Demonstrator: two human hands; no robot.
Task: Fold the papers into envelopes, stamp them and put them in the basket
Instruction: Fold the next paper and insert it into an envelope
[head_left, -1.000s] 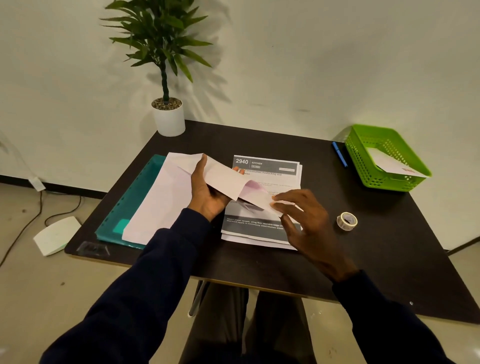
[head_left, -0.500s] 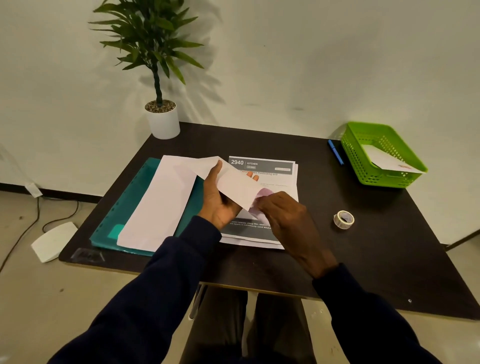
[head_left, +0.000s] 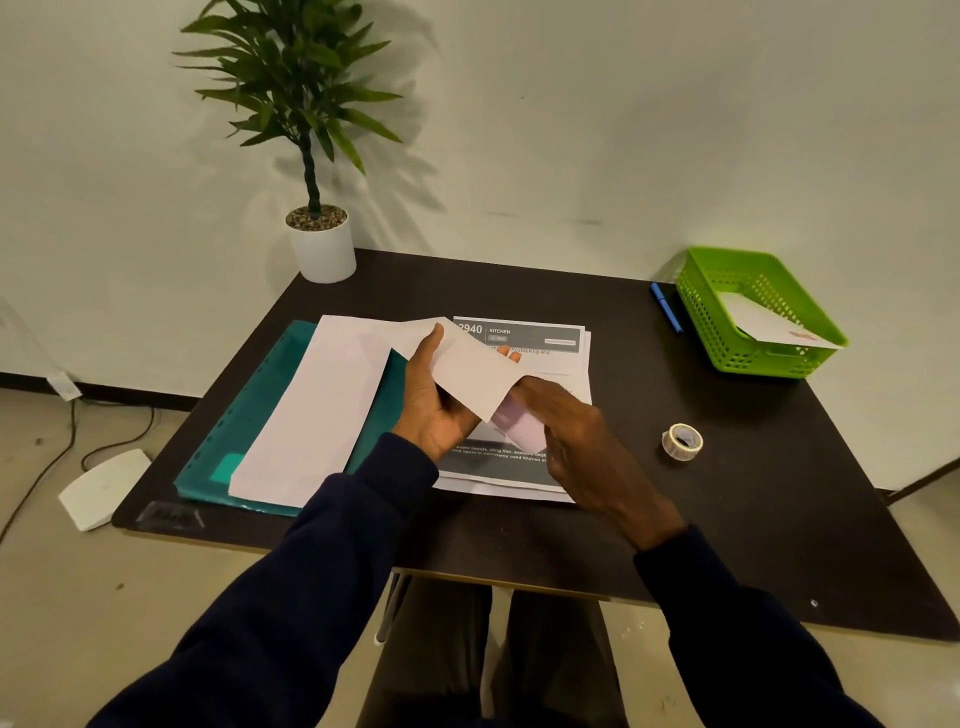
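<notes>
Over worktop (head_left: 727, 519) centre, left grip (head_left: 436, 408) curled round folded paper (head_left: 467, 371), right grip (head_left: 576, 434) at 4 o'clock touching its flap, closure unclear.

This looks like a small office, because a dark desk (head_left: 727, 519) by a plain wall (head_left: 571, 130) has printed papers (head_left: 524, 338), a teal folder (head_left: 270, 395), a blue pen (head_left: 666, 307), a tape roll (head_left: 682, 441), a green basket (head_left: 769, 359) and a potted plant (head_left: 322, 244).

Dark navy long sleeves (head_left: 291, 597) reach both wrists.
</notes>
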